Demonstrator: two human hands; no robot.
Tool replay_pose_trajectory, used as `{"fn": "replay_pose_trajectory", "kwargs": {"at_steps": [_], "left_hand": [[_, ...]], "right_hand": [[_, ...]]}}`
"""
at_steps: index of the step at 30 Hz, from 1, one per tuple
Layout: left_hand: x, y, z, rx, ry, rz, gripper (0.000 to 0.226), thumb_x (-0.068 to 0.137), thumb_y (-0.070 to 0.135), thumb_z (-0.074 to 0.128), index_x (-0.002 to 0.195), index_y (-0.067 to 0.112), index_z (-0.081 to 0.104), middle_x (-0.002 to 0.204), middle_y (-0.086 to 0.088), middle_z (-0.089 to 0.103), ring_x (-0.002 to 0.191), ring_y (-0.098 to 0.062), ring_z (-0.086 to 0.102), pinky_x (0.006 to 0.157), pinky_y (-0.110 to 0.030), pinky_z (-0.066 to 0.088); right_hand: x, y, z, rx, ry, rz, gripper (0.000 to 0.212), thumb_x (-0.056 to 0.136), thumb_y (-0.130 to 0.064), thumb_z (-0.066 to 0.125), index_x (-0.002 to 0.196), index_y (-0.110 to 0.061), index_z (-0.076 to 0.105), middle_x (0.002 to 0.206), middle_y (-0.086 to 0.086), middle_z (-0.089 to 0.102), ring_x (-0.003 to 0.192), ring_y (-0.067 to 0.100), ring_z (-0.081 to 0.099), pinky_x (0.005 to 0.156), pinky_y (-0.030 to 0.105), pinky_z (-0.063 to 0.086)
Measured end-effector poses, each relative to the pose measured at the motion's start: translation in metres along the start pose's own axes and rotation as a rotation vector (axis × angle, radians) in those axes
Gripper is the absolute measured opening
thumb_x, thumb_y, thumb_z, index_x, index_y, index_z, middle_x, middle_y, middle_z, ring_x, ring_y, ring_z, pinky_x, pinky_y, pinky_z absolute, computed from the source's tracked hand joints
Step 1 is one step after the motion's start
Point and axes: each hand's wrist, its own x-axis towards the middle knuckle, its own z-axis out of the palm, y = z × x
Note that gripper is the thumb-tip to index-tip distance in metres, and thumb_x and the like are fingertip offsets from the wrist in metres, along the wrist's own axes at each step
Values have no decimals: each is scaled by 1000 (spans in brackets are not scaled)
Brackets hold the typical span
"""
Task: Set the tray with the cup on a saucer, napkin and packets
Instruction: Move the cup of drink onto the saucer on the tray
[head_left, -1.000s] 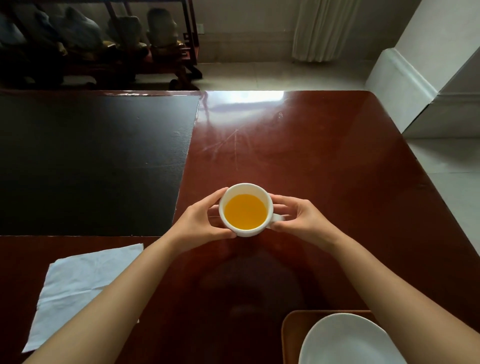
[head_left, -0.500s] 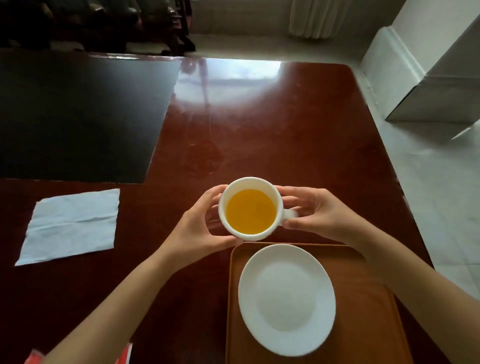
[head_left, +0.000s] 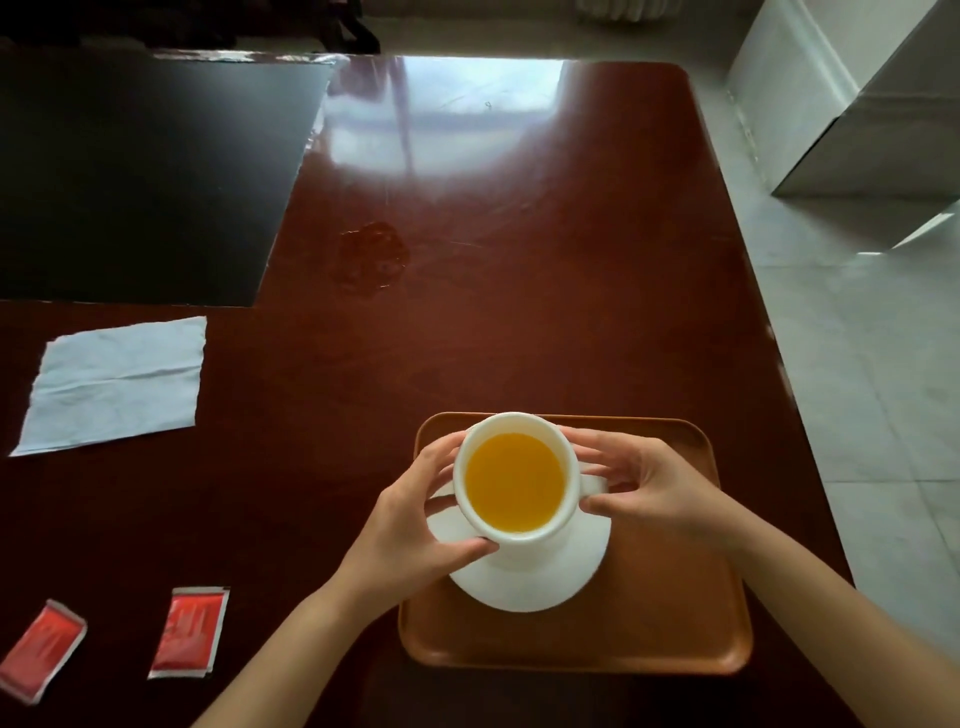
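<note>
1. A white cup (head_left: 519, 480) w/ orange liquid is held btwn both hands, directly over the white saucer (head_left: 540, 577); whether its base is touching the saucer can't be told, since the cup hides the saucer's centre.
2. The left hand (head_left: 415, 525) is wrapped on the cup's left side: fingers are curled round the far-left wall, thumb is pressed under the near rim.
3. The right hand (head_left: 654, 486) is clamped on the cup's right side, at the handle; the handle stub is seen btwn thumb and fingers.
4. Hands are kept apart by the cup's width only, one on each side.
5. The saucer is set on the brown tray (head_left: 675, 623), toward its left-centre; the tray's right part and near strip are left bare.
6. The tray is placed at the near-right part of the dark red table (head_left: 519, 312).
7. A white napkin (head_left: 114, 384) is laid flat on the table, well left of the hands, off the tray.
8. Two red packets are seen at near left, also off the tray: one packet (head_left: 189, 631) nearer the left forearm, a second packet (head_left: 41, 647) by the frame's left edge.
9. A black mat (head_left: 145, 176) is spread over the table's far-left part, beyond the napkin.
</note>
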Motion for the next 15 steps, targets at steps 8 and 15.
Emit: {"fn": "replay_pose_trajectory", "kwargs": {"at_steps": [8, 15], "left_hand": [[-8, -5, 15, 74, 20, 1, 88, 62, 35, 85, 133, 47, 33, 131, 25, 49, 122, 0, 50, 91, -14, 47], [-13, -11, 16, 65, 15, -22, 88, 63, 37, 83, 135, 40, 34, 130, 28, 49, 122, 0, 50, 93, -14, 46]], "right_hand": [[-10, 15, 5, 11, 12, 17, 67, 76, 0, 72, 123, -41, 48, 121, -13, 61, 113, 4, 58, 81, 23, 55], [-9, 20, 10, -6, 21, 11, 68, 77, 0, 71, 126, -41, 47, 123, -10, 60, 112, 5, 58, 82, 27, 56]]}}
